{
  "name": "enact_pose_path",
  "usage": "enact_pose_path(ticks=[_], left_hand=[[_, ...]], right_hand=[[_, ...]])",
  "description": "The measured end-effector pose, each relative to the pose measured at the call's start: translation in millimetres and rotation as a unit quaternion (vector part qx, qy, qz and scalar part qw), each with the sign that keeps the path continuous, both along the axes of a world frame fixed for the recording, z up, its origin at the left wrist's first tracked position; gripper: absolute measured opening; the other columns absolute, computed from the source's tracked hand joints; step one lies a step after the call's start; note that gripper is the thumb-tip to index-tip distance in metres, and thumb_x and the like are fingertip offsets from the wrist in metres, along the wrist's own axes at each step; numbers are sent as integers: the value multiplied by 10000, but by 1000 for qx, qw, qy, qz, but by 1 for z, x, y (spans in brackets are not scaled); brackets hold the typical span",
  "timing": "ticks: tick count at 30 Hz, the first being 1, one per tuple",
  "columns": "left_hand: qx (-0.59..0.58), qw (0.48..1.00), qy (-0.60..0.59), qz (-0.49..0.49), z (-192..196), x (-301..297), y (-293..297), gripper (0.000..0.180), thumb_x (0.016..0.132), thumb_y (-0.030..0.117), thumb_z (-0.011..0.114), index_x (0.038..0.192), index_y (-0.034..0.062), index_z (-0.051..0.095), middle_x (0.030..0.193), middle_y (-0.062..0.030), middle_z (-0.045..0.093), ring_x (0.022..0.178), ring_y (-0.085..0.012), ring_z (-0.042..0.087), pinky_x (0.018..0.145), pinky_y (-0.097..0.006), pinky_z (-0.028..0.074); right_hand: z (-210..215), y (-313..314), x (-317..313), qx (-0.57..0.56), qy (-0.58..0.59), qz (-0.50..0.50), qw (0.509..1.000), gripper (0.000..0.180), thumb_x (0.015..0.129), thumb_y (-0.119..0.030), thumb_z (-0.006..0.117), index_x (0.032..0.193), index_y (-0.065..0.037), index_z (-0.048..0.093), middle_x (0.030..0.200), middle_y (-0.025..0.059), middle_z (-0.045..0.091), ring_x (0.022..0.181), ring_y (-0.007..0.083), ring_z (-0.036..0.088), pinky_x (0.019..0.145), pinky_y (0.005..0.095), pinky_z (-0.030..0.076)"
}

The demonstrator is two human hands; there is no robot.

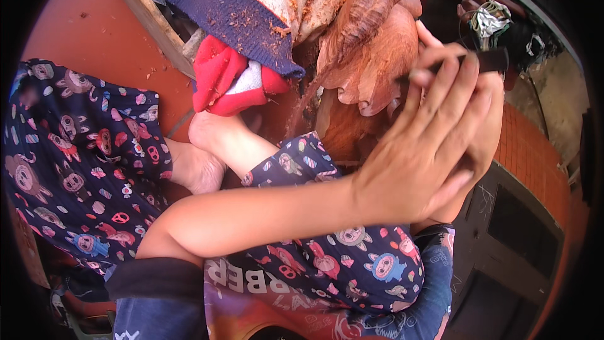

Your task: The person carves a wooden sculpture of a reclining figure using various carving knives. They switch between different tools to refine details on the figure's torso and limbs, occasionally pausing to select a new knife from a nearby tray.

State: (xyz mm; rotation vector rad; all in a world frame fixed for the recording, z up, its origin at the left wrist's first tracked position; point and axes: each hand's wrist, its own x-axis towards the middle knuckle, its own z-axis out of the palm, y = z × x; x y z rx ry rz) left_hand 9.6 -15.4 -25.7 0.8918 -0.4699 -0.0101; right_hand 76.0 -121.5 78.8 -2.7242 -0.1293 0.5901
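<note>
- The left hand (420, 151) comes across the body and lies flat over the right hand (487, 129), with its fingers (456, 85) spread long and straight.
- The right hand is mostly hidden under the left one. It looks curled around a dark tool handle (491, 60), which sticks out past the fingertips at the top right.
- The left hand presses on the right hand and the handle. It is not wrapped around anything on its own.
- The tip of the tool cannot be seen, because the hands cover it.
- Both hands are right up against a reddish-brown wood carving (371, 56) with wavy, curly shapes cut into it. The carving stands in the top middle, just left of the hands.
- The person sits with legs folded, in dark blue pants (82, 164) with little cartoon animals on them.
- A bare foot (217, 132) rests below the carving, next to the knee.
- A red and white cloth (223, 75) lies bunched just above the foot.
- A blue and white cloth (245, 6) sits above the red one, and small wood shavings are sprinkled all over it.
- A wooden plank (148, 16) leans at the top left, on the orange-red floor (82, 31).
- A tangle of dark stuff with a pale scrap (491, 19) sits at the top right, behind the hands.
</note>
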Motion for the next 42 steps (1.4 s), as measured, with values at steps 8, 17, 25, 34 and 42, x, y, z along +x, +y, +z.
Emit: enact_pose_path(ticks=[8,17,25,34,42], left_hand=[[-3,1000,9,28,-2,1,-8,969,816,267,708,1563,-100,214,1626,-363,129,1526,-516,107,1231,-570,154],[49,992,-115,21,-15,40,33,743,865,194,652,1530,21,368,1557,-286,345,1460,-435,345,1158,-533,345],[536,804,1,258,-93,135,336,272,1022,56,565,1259,-44,654,1156,-140,730,1090,-181,679,959,-301,502],[831,410,-67,371,-249,13,516,681,1039,585,326,1591,187,364,1649,-91,337,1516,-340,302,1178,-587,256],[821,409,-79,390,-293,44,535,645,1047,524,334,1627,251,265,1673,-16,293,1519,-271,313,1188,-504,300]], right_hand=[[0,5,7,44,9,-32,998,168,800,-121,771,854,33,732,860,138,746,815,228,743,975,414,554],[-10,8,13,272,-100,-93,953,171,869,-52,709,989,70,714,1002,143,719,1038,301,712,981,407,538],[18,-20,11,231,-105,-99,962,207,967,0,612,1152,85,652,1155,183,677,1128,375,686,1000,436,525],[8,-34,72,292,-101,-69,949,213,947,-56,671,1140,34,659,1122,152,727,1094,279,689,967,384,541],[23,-26,66,317,-78,-37,945,181,868,31,712,1038,52,654,968,182,737,952,326,751,834,408,625]])
